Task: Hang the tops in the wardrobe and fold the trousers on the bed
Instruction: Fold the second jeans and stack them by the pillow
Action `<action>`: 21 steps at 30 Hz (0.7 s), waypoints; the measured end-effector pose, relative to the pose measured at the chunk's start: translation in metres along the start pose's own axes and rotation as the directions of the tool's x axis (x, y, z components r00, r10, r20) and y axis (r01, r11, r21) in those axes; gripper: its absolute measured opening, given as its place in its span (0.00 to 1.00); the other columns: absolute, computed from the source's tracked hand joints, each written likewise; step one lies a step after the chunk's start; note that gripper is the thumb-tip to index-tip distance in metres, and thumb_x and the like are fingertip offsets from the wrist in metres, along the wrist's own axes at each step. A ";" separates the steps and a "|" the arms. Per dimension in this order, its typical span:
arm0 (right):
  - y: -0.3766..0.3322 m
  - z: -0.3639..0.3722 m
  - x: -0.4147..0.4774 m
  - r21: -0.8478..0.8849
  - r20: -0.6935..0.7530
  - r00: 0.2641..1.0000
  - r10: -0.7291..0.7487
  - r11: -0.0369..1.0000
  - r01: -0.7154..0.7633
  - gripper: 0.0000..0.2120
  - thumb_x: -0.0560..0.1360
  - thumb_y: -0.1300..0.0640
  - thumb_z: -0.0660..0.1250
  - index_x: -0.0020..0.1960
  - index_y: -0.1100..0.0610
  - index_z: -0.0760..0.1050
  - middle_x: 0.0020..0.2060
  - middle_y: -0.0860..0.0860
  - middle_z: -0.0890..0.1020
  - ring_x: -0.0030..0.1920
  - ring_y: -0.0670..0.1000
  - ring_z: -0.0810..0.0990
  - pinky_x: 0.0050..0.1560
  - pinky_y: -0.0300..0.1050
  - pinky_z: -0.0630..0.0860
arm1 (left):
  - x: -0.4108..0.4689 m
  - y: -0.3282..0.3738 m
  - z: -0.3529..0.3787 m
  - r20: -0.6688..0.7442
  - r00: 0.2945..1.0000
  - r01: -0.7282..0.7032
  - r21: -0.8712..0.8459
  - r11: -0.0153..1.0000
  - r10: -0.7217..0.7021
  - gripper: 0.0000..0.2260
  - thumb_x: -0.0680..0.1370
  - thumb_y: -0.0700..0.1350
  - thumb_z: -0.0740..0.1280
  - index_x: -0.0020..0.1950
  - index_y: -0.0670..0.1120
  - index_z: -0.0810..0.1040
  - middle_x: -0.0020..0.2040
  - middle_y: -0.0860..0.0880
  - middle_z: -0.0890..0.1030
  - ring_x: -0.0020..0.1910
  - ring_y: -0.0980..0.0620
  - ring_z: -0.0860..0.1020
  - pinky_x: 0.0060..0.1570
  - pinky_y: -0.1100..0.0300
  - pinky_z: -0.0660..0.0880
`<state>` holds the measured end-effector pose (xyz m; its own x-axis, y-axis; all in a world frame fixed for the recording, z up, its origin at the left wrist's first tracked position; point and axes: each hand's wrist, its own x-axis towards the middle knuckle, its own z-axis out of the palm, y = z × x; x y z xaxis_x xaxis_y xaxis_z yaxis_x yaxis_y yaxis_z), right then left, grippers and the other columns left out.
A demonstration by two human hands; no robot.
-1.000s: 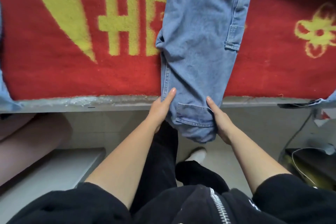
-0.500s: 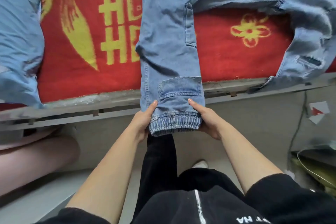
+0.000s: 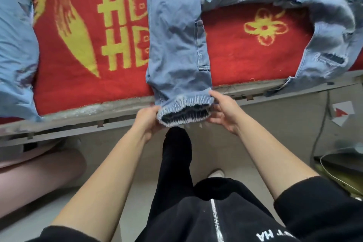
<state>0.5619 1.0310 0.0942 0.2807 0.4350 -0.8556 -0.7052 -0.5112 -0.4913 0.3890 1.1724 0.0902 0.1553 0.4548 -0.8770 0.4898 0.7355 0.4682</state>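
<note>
Light blue jeans [image 3: 176,31] lie lengthwise across the red blanket on the bed [image 3: 88,88], legs stacked, with the elastic cuffs at the bed's near edge. My left hand [image 3: 149,120] grips the left side of the cuffs. My right hand [image 3: 224,110] holds the right side, thumb on top and fingers under. The cuffs are lifted and turned up so their dark inside shows. A second pair of ripped light blue jeans [image 3: 324,15] sprawls on the right of the bed.
A light blue garment [image 3: 15,45] hangs over the bed's left edge. The grey bed frame [image 3: 78,120] runs across in front of me. A pink stool or cushion [image 3: 39,173] sits at lower left; cables and a dark box [image 3: 337,165] at lower right.
The jeans have slid further up the bed, bringing the cuffs to its edge. Both hands moved from the sides of the cuffs to lifting and turning them up.
</note>
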 end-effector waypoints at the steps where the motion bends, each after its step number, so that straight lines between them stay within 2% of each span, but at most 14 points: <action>1: -0.015 0.006 0.010 0.033 -0.009 1.000 -0.015 0.999 0.016 0.13 0.80 0.46 0.64 0.57 0.54 0.78 0.52 0.56 0.84 0.49 0.56 0.84 0.46 0.52 0.83 | 0.010 0.017 0.003 -0.024 0.999 -0.043 -0.044 0.998 0.042 0.05 0.76 0.35 0.64 0.43 0.39 0.79 0.29 0.46 0.78 0.20 0.56 0.74 0.26 0.60 0.77; 2: -0.030 0.014 0.020 0.089 -0.013 1.000 -0.026 0.996 0.027 0.13 0.80 0.46 0.64 0.58 0.53 0.77 0.54 0.56 0.83 0.50 0.56 0.84 0.44 0.50 0.83 | 0.023 0.033 0.005 -0.039 0.995 -0.090 -0.099 0.991 0.087 0.05 0.77 0.38 0.64 0.45 0.39 0.79 0.36 0.44 0.81 0.26 0.53 0.79 0.29 0.57 0.79; 3: -0.045 0.021 0.033 0.148 -0.020 0.999 -0.040 0.988 0.043 0.14 0.80 0.46 0.64 0.60 0.53 0.76 0.56 0.56 0.82 0.50 0.56 0.84 0.43 0.48 0.83 | 0.038 0.048 0.006 -0.030 0.991 -0.132 -0.140 0.981 0.129 0.08 0.79 0.43 0.64 0.53 0.39 0.78 0.46 0.42 0.83 0.36 0.50 0.83 0.34 0.54 0.80; 5: -0.071 0.034 0.066 0.250 -0.049 0.995 -0.083 0.964 0.092 0.21 0.80 0.47 0.63 0.70 0.54 0.70 0.62 0.57 0.77 0.52 0.58 0.83 0.42 0.47 0.83 | 0.070 0.069 0.008 0.028 0.981 -0.187 -0.152 0.971 0.193 0.22 0.82 0.51 0.61 0.74 0.45 0.65 0.66 0.45 0.76 0.58 0.48 0.79 0.47 0.47 0.81; 6: -0.082 0.041 0.083 0.236 -0.074 0.991 -0.112 0.963 0.126 0.26 0.80 0.48 0.64 0.75 0.54 0.64 0.64 0.57 0.73 0.55 0.58 0.81 0.43 0.48 0.83 | 0.082 0.077 0.010 0.053 0.973 -0.219 -0.087 0.972 0.224 0.26 0.82 0.51 0.60 0.78 0.48 0.56 0.71 0.47 0.71 0.63 0.50 0.75 0.52 0.48 0.78; 7: -0.089 0.047 0.102 0.142 -0.103 0.983 -0.152 0.976 0.166 0.31 0.79 0.48 0.65 0.78 0.53 0.59 0.66 0.55 0.70 0.57 0.57 0.79 0.46 0.48 0.82 | 0.095 0.084 0.013 0.090 0.964 -0.254 0.018 0.967 0.252 0.28 0.83 0.50 0.60 0.79 0.50 0.50 0.73 0.49 0.67 0.65 0.52 0.71 0.55 0.51 0.76; 9: -0.090 0.054 0.135 -0.260 -0.130 0.954 -0.270 0.938 0.230 0.36 0.76 0.50 0.67 0.80 0.51 0.55 0.70 0.52 0.68 0.64 0.54 0.74 0.57 0.50 0.78 | 0.120 0.088 0.014 0.217 0.923 -0.374 0.311 0.874 0.318 0.34 0.81 0.47 0.64 0.80 0.50 0.46 0.76 0.47 0.64 0.71 0.51 0.67 0.63 0.53 0.70; 10: -0.085 0.055 0.146 -0.502 -0.088 0.942 -0.323 0.831 0.238 0.37 0.76 0.52 0.67 0.80 0.51 0.54 0.74 0.52 0.66 0.70 0.53 0.70 0.66 0.50 0.72 | 0.132 0.087 0.012 0.307 0.887 -0.459 0.497 0.736 0.345 0.37 0.79 0.48 0.66 0.80 0.50 0.47 0.77 0.46 0.62 0.75 0.50 0.63 0.69 0.52 0.66; 12: -0.068 0.052 0.158 -0.835 0.054 0.945 -0.322 0.505 0.220 0.38 0.76 0.52 0.67 0.81 0.52 0.52 0.80 0.56 0.53 0.79 0.54 0.55 0.77 0.50 0.56 | 0.149 0.078 0.005 0.465 0.830 -0.546 0.790 0.279 0.308 0.43 0.73 0.57 0.71 0.80 0.51 0.48 0.79 0.45 0.55 0.78 0.48 0.54 0.73 0.45 0.60; 13: -0.059 0.048 0.160 -0.915 0.120 0.945 -0.303 0.336 0.224 0.42 0.74 0.50 0.68 0.81 0.52 0.50 0.80 0.58 0.47 0.80 0.56 0.50 0.78 0.52 0.52 | 0.155 0.073 0.003 0.507 0.820 -0.539 0.840 0.062 0.268 0.48 0.70 0.62 0.71 0.80 0.51 0.47 0.80 0.46 0.50 0.79 0.47 0.50 0.73 0.42 0.60; 15: -0.045 0.043 0.157 -0.970 0.228 0.925 -0.304 0.011 0.242 0.51 0.69 0.45 0.72 0.81 0.53 0.44 0.79 0.61 0.39 0.79 0.61 0.49 0.76 0.58 0.55 | 0.157 0.060 0.002 0.523 0.823 -0.481 0.849 -0.217 0.222 0.57 0.64 0.69 0.72 0.80 0.51 0.41 0.80 0.47 0.39 0.79 0.45 0.43 0.71 0.41 0.62; 16: -0.040 0.041 0.156 -0.963 0.265 0.913 -0.311 -0.128 0.236 0.56 0.67 0.43 0.74 0.81 0.53 0.42 0.79 0.62 0.38 0.78 0.62 0.50 0.75 0.59 0.57 | 0.155 0.055 0.003 0.521 0.820 -0.445 0.841 -0.306 0.238 0.59 0.64 0.68 0.74 0.79 0.50 0.38 0.79 0.46 0.37 0.79 0.44 0.42 0.68 0.42 0.64; 18: -0.030 0.038 0.157 -0.934 0.291 0.894 -0.340 -0.304 0.188 0.61 0.64 0.43 0.79 0.81 0.54 0.41 0.78 0.64 0.39 0.78 0.62 0.51 0.73 0.57 0.60 | 0.157 0.044 0.004 0.514 0.800 -0.378 0.833 -0.404 0.311 0.56 0.68 0.56 0.76 0.79 0.48 0.37 0.79 0.43 0.37 0.78 0.41 0.44 0.62 0.46 0.70; 21: -0.026 0.034 0.165 -0.898 0.334 0.827 -0.452 -0.420 0.133 0.58 0.61 0.57 0.80 0.81 0.55 0.48 0.78 0.67 0.49 0.74 0.63 0.59 0.66 0.56 0.67 | 0.166 0.037 0.005 0.520 0.756 -0.368 0.840 -0.398 0.398 0.47 0.70 0.39 0.72 0.80 0.46 0.46 0.80 0.40 0.47 0.77 0.38 0.53 0.53 0.49 0.74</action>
<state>0.6040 1.1414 -0.0287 0.3333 0.8383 -0.4315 0.9181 -0.3926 -0.0537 0.4377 1.2727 -0.0389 0.7581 0.3753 -0.5333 0.4688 -0.8821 0.0456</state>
